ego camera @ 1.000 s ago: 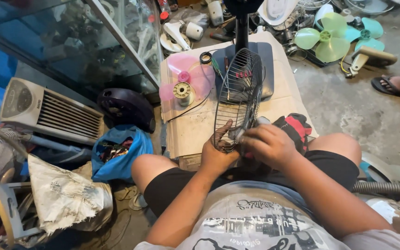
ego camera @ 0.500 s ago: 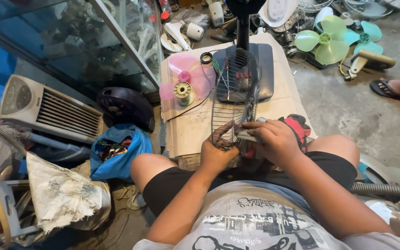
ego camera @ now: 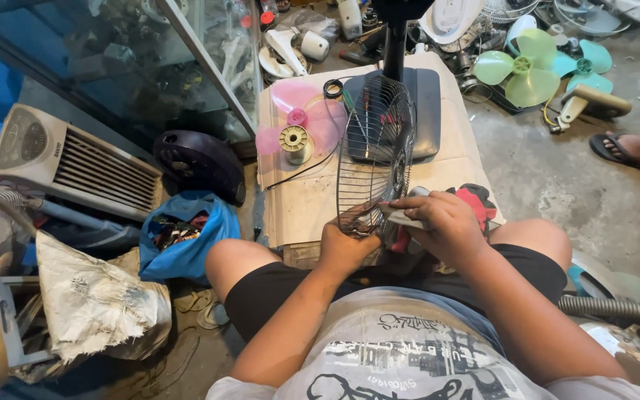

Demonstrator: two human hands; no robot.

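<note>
Now: round wire fan guard [ego camera: 375,152] upright, edge-on over the cardboard-covered worktop [ego camera: 305,200].
Left hand [ego camera: 346,244] clamped on its rim, right hand [ego camera: 442,222] clamped on a grey cloth [ego camera: 401,217]; translucent pink fan blade [ego camera: 301,122] behind. Guard has turned since earlier.

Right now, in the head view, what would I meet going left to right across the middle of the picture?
White air cooler → dark dome cover → pink fan blade → wire fan guard, held by the left hand → right hand → green fan blade → sandalled foot.
</note>
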